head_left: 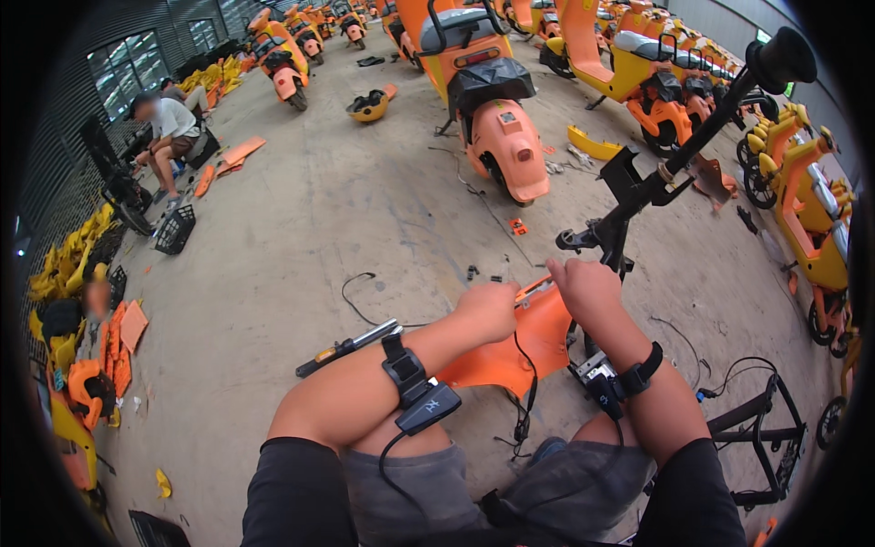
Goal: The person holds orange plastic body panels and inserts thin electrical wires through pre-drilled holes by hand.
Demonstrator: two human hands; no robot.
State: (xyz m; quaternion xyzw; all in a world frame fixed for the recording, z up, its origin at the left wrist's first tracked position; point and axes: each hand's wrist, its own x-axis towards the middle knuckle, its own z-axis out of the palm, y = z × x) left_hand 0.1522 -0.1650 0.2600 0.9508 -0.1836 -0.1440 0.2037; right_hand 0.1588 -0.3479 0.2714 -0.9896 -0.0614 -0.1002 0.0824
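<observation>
An orange plastic scooter body panel [507, 361] hangs in front of my knees. My left hand [489, 308] is closed on its upper edge, its fingertips partly hidden. My right hand [585, 284] is closed at the panel's upper right corner, beside a black scooter steering column [618, 221] that leans up to the right. A dark slot runs along the panel's top edge between my hands. Below my left hand a black cable [521, 421] dangles across the panel. Beyond my left forearm lies a black and yellow tool with a metal shaft [351, 347].
A black metal frame [775, 439] stands at right. Ahead are an orange scooter [499, 118], a yellow cover piece [592, 143] and small black parts [472, 273] on the concrete. At far left, a seated person [171, 128] is near a black basket [175, 229] and piled panels [73, 255].
</observation>
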